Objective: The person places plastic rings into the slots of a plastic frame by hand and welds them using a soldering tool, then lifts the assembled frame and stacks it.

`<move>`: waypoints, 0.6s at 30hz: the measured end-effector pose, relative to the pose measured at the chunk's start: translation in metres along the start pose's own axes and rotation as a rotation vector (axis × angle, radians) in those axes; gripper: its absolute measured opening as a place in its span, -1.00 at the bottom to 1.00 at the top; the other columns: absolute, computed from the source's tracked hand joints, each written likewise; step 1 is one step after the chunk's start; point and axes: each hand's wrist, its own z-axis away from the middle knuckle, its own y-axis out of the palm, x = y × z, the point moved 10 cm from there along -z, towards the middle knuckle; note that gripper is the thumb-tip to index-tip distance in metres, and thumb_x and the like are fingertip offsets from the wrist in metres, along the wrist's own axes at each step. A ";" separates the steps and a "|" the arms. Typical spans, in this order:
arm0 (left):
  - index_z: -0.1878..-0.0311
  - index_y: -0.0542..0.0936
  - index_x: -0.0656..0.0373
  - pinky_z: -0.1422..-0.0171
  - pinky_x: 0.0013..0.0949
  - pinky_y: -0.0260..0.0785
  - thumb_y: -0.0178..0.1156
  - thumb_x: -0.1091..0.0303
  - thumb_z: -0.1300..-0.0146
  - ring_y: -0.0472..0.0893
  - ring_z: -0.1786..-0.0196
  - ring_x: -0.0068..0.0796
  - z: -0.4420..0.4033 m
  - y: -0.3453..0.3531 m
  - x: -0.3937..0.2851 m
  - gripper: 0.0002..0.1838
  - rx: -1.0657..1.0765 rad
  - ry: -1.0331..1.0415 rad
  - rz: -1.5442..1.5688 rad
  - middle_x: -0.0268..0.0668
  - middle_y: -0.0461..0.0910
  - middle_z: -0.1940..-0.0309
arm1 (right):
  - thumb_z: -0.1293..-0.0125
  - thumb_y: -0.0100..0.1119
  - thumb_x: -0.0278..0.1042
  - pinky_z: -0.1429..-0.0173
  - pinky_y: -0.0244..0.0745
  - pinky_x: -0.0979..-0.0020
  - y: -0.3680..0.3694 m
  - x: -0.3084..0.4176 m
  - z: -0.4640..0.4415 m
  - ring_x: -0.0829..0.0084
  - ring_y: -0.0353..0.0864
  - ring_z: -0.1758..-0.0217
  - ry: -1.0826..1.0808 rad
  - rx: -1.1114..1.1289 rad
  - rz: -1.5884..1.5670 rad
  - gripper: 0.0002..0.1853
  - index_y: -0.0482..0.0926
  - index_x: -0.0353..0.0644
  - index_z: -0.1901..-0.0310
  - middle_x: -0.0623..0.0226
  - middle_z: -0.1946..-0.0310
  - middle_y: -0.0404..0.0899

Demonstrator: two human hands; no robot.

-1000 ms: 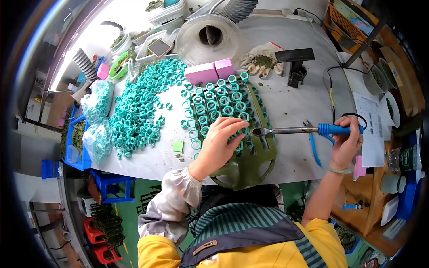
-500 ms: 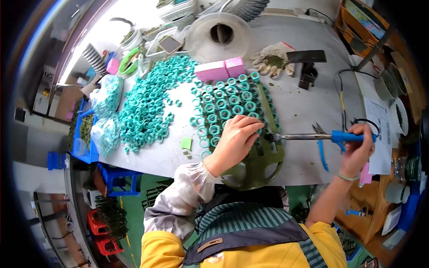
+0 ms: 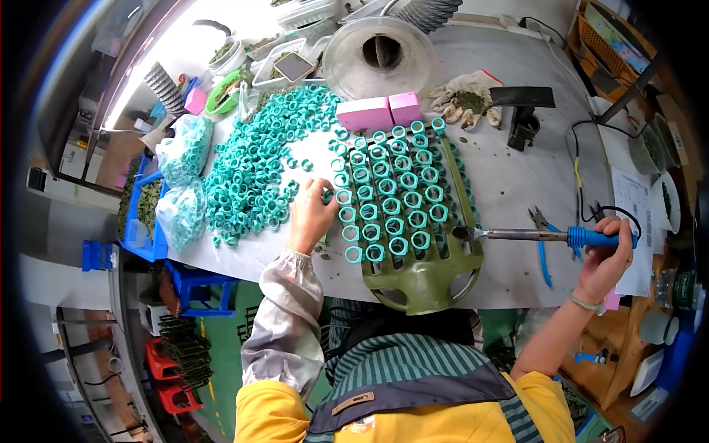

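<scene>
At the left edge of an olive-green slatted plastic frame (image 3: 425,280), my left hand (image 3: 310,215) is closed with thumb and fingertips pinching a teal plastic ring (image 3: 327,196), partly hidden by the fingers. Rows of teal hexagonal rings (image 3: 397,226) stand on the slats. My right hand (image 3: 607,260) grips the blue handle of a soldering iron (image 3: 509,234). Its dark, wide tip rests by the frame's right side. A large pile of loose teal rings (image 3: 255,166) spreads left of the frame.
Blue-handled pliers (image 3: 545,251) lie under the iron's shaft. Pink blocks (image 3: 365,115) sit behind the frame, near a clear funnel hood (image 3: 380,59). A soiled glove (image 3: 465,100) and a black stand (image 3: 523,122) are at back right. Bags of rings (image 3: 185,151) lie at left.
My left hand has moved left and slightly up, off the frame's rings to its left edge by the pile. My right hand still holds the iron by the frame. The whole view has shifted slightly.
</scene>
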 end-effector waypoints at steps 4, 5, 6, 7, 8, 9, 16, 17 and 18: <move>0.12 0.61 0.16 0.22 -0.39 0.50 0.36 0.43 -0.13 0.65 0.29 -0.45 0.008 -0.016 0.004 -0.76 0.019 -0.032 0.112 -0.27 0.58 0.25 | -0.38 0.09 -0.17 0.62 0.15 0.66 0.000 0.004 0.000 0.65 0.35 0.62 -0.007 0.033 0.001 -0.66 0.47 -0.16 0.52 0.31 0.46 0.54; 0.13 0.61 0.19 0.22 -0.47 0.51 0.36 0.45 -0.18 0.67 0.28 -0.53 0.010 -0.018 0.013 -0.80 0.015 -0.046 0.196 -0.30 0.61 0.26 | -0.38 0.08 -0.17 0.62 0.15 0.66 0.000 0.005 0.001 0.65 0.35 0.62 -0.003 0.035 0.001 -0.66 0.47 -0.16 0.52 0.31 0.46 0.54; 0.17 0.60 0.24 0.21 -0.47 0.54 0.36 0.46 -0.20 0.72 0.25 -0.51 0.015 -0.025 0.015 -0.83 0.037 -0.101 0.295 -0.28 0.67 0.25 | -0.38 0.08 -0.17 0.62 0.15 0.66 0.000 0.005 0.001 0.65 0.35 0.62 0.001 0.039 0.000 -0.66 0.47 -0.16 0.52 0.31 0.46 0.54; 0.16 0.59 0.26 0.19 -0.47 0.54 0.38 0.43 -0.20 0.72 0.28 -0.51 0.020 -0.030 0.019 -0.79 0.065 -0.108 0.237 -0.27 0.69 0.27 | -0.38 0.08 -0.17 0.62 0.15 0.66 -0.001 0.006 0.001 0.65 0.35 0.62 -0.008 0.041 0.006 -0.66 0.47 -0.16 0.52 0.30 0.46 0.54; 0.14 0.59 0.26 0.18 -0.49 0.53 0.38 0.43 -0.20 0.71 0.27 -0.53 0.023 -0.034 0.026 -0.79 0.079 -0.133 0.180 -0.29 0.68 0.25 | -0.38 0.08 -0.17 0.62 0.15 0.66 0.000 0.007 0.002 0.65 0.34 0.62 -0.017 0.045 0.011 -0.66 0.47 -0.17 0.52 0.30 0.46 0.54; 0.13 0.60 0.25 0.17 -0.50 0.53 0.38 0.44 -0.20 0.69 0.26 -0.56 0.027 -0.037 0.030 -0.78 0.094 -0.158 0.123 -0.31 0.67 0.23 | -0.38 0.08 -0.17 0.62 0.15 0.66 0.000 0.007 0.002 0.65 0.34 0.62 -0.024 0.048 0.015 -0.66 0.47 -0.17 0.53 0.29 0.47 0.54; -0.07 0.62 0.20 0.02 -0.58 0.51 0.25 0.64 -0.23 0.57 0.04 -0.62 0.051 -0.050 -0.118 -0.67 0.185 0.084 0.658 -0.36 0.45 -0.02 | -0.39 0.11 -0.19 0.62 0.20 0.65 0.003 0.010 0.003 0.64 0.39 0.61 -0.041 0.068 -0.001 -0.66 0.51 -0.20 0.52 0.29 0.47 0.55; -0.06 0.63 0.19 0.00 -0.57 0.51 0.25 0.64 -0.22 0.57 0.04 -0.59 0.058 -0.041 -0.144 -0.67 0.239 0.148 0.678 -0.36 0.45 -0.02 | -0.39 0.10 -0.20 0.63 0.21 0.65 0.003 0.009 0.003 0.64 0.39 0.61 -0.042 0.077 -0.004 -0.66 0.51 -0.20 0.51 0.28 0.47 0.56; -0.05 0.63 0.17 0.01 -0.55 0.51 0.25 0.64 -0.21 0.57 0.03 -0.56 0.063 -0.031 -0.164 -0.67 0.269 0.186 0.663 -0.35 0.47 -0.02 | -0.39 0.10 -0.20 0.63 0.22 0.65 0.004 0.008 0.004 0.63 0.40 0.62 -0.044 0.084 -0.007 -0.66 0.52 -0.21 0.51 0.27 0.47 0.56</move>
